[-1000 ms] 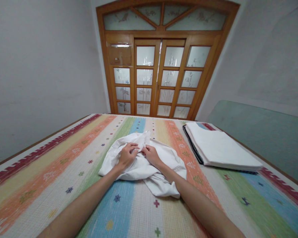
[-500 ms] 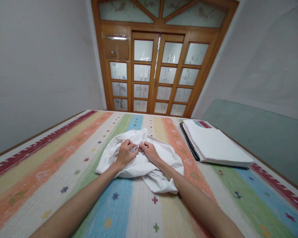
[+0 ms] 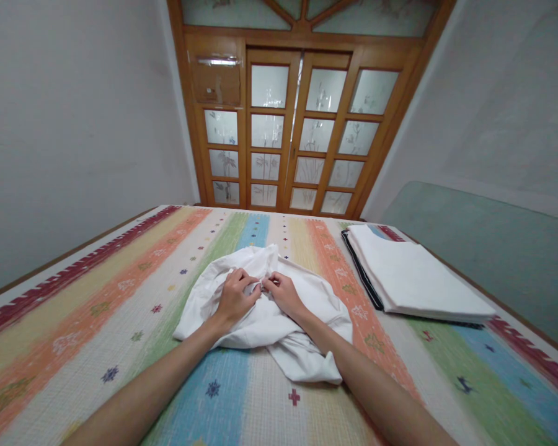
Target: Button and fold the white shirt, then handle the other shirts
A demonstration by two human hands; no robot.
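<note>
Midway between the side edges of the striped cover, the crumpled white cloth keeps nearly the outline it had a second ago. What little I can see change is at the fingertips: the left index finger now reaches straighter, right up to the other hand's fingers. To my eye, the close finger-work at that one spot is still going on. The left hand has thumb and index finger almost closed on a small bit of cloth, the other fingers loosely bent; the right hand is curled, its fingertips pinching just beside. The cloth lies beneath both hands and spreads around them, a loose end trailing under the right forearm. Near the cover's right edge sits a folded white stack, well apart from the hands.
</note>
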